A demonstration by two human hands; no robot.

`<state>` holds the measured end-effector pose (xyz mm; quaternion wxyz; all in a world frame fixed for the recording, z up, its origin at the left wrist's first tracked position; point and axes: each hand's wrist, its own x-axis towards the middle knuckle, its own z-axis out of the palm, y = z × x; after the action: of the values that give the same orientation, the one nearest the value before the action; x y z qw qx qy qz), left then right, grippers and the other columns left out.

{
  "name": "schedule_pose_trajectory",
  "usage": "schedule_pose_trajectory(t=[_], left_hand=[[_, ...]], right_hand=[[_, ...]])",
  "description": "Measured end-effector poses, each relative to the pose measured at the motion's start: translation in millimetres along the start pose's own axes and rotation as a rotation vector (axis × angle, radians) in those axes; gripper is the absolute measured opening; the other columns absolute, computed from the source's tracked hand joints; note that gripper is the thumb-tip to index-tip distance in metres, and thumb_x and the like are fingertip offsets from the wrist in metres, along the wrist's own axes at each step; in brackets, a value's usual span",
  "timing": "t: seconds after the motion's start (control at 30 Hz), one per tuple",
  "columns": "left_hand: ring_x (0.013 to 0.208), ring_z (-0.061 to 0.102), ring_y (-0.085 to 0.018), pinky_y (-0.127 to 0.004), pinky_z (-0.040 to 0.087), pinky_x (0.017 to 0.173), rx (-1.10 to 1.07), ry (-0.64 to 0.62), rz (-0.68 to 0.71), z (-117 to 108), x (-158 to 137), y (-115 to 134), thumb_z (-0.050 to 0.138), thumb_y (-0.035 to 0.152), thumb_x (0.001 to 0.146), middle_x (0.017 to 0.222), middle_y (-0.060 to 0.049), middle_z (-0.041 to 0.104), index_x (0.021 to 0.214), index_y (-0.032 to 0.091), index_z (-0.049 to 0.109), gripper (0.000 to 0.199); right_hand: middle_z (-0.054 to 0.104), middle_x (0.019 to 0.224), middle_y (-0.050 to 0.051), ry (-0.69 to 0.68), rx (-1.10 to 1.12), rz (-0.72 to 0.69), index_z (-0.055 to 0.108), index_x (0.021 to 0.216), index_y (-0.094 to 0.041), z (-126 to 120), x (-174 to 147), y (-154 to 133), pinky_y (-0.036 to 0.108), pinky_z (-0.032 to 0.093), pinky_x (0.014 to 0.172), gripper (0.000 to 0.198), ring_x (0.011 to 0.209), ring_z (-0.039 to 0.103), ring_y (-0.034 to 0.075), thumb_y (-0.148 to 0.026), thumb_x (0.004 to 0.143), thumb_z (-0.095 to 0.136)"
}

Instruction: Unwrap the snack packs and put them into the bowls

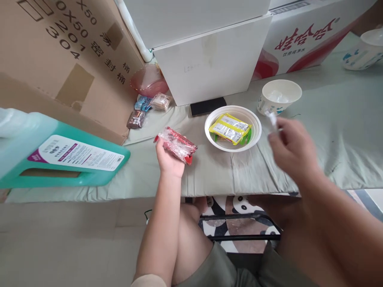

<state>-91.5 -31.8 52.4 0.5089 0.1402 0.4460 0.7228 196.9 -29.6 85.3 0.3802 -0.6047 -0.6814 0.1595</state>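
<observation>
My left hand [171,162] is closed around a red snack packet [178,144] in crinkled clear wrapping, held above the front of the table. A small white scrap [273,118], blurred by motion, is pinched between the fingers of my right hand [291,145]; its material is unclear. That hand hovers just in front of a paper cup [265,104] with crumpled clear plastic [277,96] inside. Between my hands stands a white round bowl [257,128]. In it a yellow and silver packet [230,128] lies over a green one [247,138].
A large jug of green liquid [89,155] lies at left before a cardboard box [89,79]. Small snack packets [136,118] and a pink bowl [149,79] sit behind. A black phone [208,107] lies against white boxes [209,63]. Another paper cup [363,50] stands far right.
</observation>
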Motion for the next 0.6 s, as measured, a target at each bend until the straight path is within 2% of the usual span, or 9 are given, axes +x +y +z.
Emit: schedule_pose_trajectory(t=[0.07,0.17,0.23,0.3,0.4,0.47,0.53,0.6], left_hand=[[0.099,0.071,-0.026,-0.040,0.056,0.092,-0.047,-0.049,-0.042,0,-3,2,0.064,0.060,0.075,0.103,-0.006,0.071,0.104,0.024,0.067,0.046],[0.111,0.069,-0.032,-0.044,0.056,0.092,-0.074,-0.110,-0.099,3,-7,5,0.059,0.062,0.076,0.110,-0.009,0.072,0.107,0.023,0.068,0.051],[0.116,0.068,-0.034,-0.045,0.056,0.093,-0.056,-0.155,-0.100,5,-9,5,0.059,0.056,0.076,0.112,-0.010,0.072,0.110,0.022,0.067,0.049],[0.118,0.067,-0.033,-0.044,0.055,0.096,-0.035,-0.192,-0.084,8,-11,5,0.062,0.044,0.072,0.113,-0.010,0.073,0.113,0.022,0.067,0.047],[0.120,0.067,-0.033,-0.045,0.053,0.101,-0.010,-0.253,-0.084,12,-15,5,0.064,0.027,0.063,0.116,-0.009,0.073,0.116,0.023,0.067,0.054],[0.118,0.068,-0.034,-0.046,0.053,0.100,0.035,-0.293,-0.086,14,-21,4,0.066,0.022,0.060,0.117,-0.009,0.073,0.116,0.023,0.067,0.056],[0.112,0.070,-0.034,-0.047,0.055,0.095,0.110,-0.317,-0.108,18,-32,1,0.071,0.021,0.061,0.115,-0.011,0.074,0.112,0.023,0.068,0.051],[0.101,0.073,-0.033,-0.044,0.058,0.088,0.195,-0.339,-0.171,21,-44,-5,0.076,0.023,0.062,0.106,-0.011,0.076,0.105,0.021,0.069,0.043]], right_hand=[[0.061,0.102,0.013,0.062,-0.132,0.144,0.060,0.117,-0.021,-6,15,24,0.050,0.041,0.095,0.035,0.101,0.058,0.030,-0.015,0.083,0.052],[0.061,0.113,0.016,-0.070,-0.213,0.337,0.055,0.128,-0.021,-2,23,53,0.051,0.040,0.095,0.043,0.108,0.057,0.035,-0.017,0.085,0.052],[0.063,0.117,0.018,-0.151,-0.271,0.394,0.053,0.132,-0.019,4,22,65,0.050,0.043,0.090,0.049,0.110,0.058,0.038,-0.018,0.084,0.055],[0.063,0.119,0.020,-0.158,-0.352,0.374,0.053,0.134,-0.016,9,21,69,0.053,0.044,0.089,0.052,0.112,0.058,0.041,-0.020,0.082,0.055],[0.063,0.119,0.022,0.010,-0.373,0.234,0.059,0.126,-0.014,10,20,60,0.058,0.044,0.096,0.045,0.115,0.058,0.042,-0.024,0.084,0.052],[0.065,0.112,0.020,0.141,-0.263,0.045,0.063,0.116,-0.015,9,15,43,0.056,0.045,0.098,0.035,0.111,0.060,0.037,-0.026,0.086,0.051],[0.067,0.102,0.015,0.160,-0.110,-0.196,0.063,0.111,-0.019,12,2,17,0.051,0.049,0.092,0.027,0.101,0.063,0.032,-0.028,0.087,0.054],[0.068,0.106,0.013,0.054,0.004,-0.409,0.060,0.119,-0.022,20,-18,-11,0.046,0.050,0.089,0.031,0.101,0.063,0.029,-0.028,0.088,0.057]])
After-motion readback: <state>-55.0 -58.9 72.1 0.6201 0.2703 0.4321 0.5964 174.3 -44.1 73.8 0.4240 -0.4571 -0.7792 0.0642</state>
